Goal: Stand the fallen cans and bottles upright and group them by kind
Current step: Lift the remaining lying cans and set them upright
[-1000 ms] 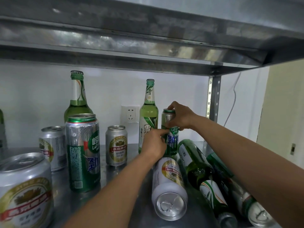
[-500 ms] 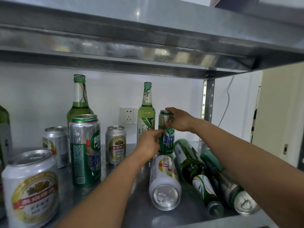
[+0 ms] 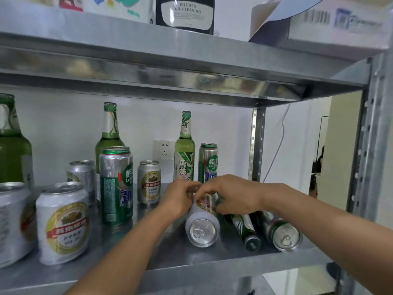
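A white and gold can (image 3: 202,225) lies on its side on the metal shelf (image 3: 191,258), its top facing me. My left hand (image 3: 180,198) and my right hand (image 3: 231,193) both grip its far end. To its right lie a green bottle (image 3: 244,228) and a green can (image 3: 280,233). Behind my hands a tall green can (image 3: 208,160) stands upright beside an upright green bottle (image 3: 184,150). Another tall green can (image 3: 116,184) stands left of centre.
Short white and gold cans stand upright at the left (image 3: 63,222) and at the back (image 3: 148,182). More green bottles stand at the back left (image 3: 109,133). The upper shelf (image 3: 170,60) hangs low overhead. A steel post (image 3: 374,145) bounds the right side.
Both hands let go of the tall green can, which now stands upright at the back, and dropped onto the fallen white and gold can. The camera moved back and up.
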